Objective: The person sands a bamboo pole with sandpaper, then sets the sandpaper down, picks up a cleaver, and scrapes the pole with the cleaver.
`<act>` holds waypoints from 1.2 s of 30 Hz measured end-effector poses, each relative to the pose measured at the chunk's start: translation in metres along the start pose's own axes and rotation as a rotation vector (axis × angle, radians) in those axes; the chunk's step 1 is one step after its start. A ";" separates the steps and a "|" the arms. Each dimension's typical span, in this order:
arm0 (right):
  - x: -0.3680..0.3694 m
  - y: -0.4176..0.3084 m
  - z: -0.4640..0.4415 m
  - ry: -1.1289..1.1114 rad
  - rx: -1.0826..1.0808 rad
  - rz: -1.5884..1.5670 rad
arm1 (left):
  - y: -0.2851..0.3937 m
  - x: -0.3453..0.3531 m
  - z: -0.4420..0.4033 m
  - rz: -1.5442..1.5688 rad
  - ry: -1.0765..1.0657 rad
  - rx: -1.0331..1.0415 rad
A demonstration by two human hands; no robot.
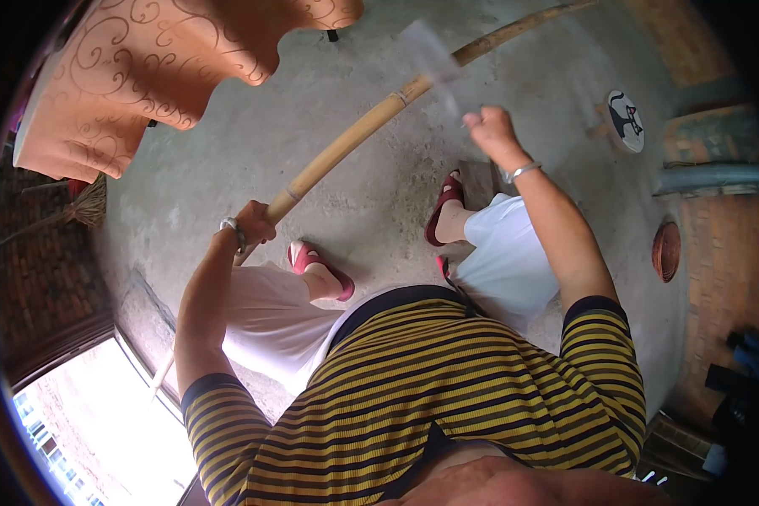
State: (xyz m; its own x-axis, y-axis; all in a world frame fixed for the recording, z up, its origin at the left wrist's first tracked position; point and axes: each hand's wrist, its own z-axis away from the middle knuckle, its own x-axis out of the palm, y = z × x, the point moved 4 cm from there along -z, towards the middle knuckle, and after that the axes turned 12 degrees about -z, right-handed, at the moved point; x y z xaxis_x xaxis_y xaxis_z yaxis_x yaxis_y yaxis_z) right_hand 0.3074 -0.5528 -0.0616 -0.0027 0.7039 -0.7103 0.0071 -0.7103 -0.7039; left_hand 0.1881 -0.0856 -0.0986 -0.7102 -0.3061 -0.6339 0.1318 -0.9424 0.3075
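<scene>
A long bamboo pole (342, 148) slants up from my left side to the far right, slightly bowed, with dark joint rings. My left hand (255, 223) is wrapped round its near part. In my closed right hand (491, 132) is a cleaver (428, 51), its broad pale blade smeared by motion. The blade overlaps the upper part of the pole; I cannot tell whether it touches. The handle is mostly hidden by my fingers.
A table with an orange patterned cloth (156, 63) stands at the upper left. A broom (88, 202) leans near the brick wall at left. On the right are a small stool with a cat picture (626, 121) and a woven basket (665, 251). Bright doorway (101, 422) at lower left.
</scene>
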 end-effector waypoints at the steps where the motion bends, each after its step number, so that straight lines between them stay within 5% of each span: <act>1: -0.009 0.000 -0.005 0.072 0.004 -0.010 | 0.002 -0.001 0.002 0.002 -0.004 -0.001; 6: 0.030 -0.026 0.037 -0.045 -0.360 0.027 | 0.000 -0.002 -0.001 0.101 -0.024 -0.070; 10: 0.013 -0.033 0.033 -0.118 -0.195 0.023 | -0.006 0.003 -0.004 0.048 -0.039 -0.044; 14: 0.003 -0.014 0.010 0.034 -0.045 -0.002 | -0.011 0.004 -0.005 0.050 0.005 -0.024; 18: 0.034 -0.056 0.049 -0.193 -0.297 0.024 | -0.003 -0.002 -0.004 0.012 0.027 -0.051; 25: 0.011 -0.025 0.009 -0.025 -0.024 -0.056 | 0.001 -0.003 0.002 -0.059 0.073 -0.023; 29: 0.036 -0.052 0.043 -0.209 -0.259 0.020 | 0.003 -0.005 -0.002 -0.110 0.012 -0.070; 36: 0.015 -0.007 0.007 -0.014 -0.068 -0.095 | 0.004 -0.003 0.007 -0.122 0.007 -0.039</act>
State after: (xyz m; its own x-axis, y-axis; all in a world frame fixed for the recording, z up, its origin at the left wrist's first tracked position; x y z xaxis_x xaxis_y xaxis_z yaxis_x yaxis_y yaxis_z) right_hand 0.3000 -0.5367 -0.0675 -0.0207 0.7673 -0.6410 0.0740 -0.6382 -0.7663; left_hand 0.1858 -0.0880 -0.0903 -0.7181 -0.1893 -0.6698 0.0711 -0.9772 0.1999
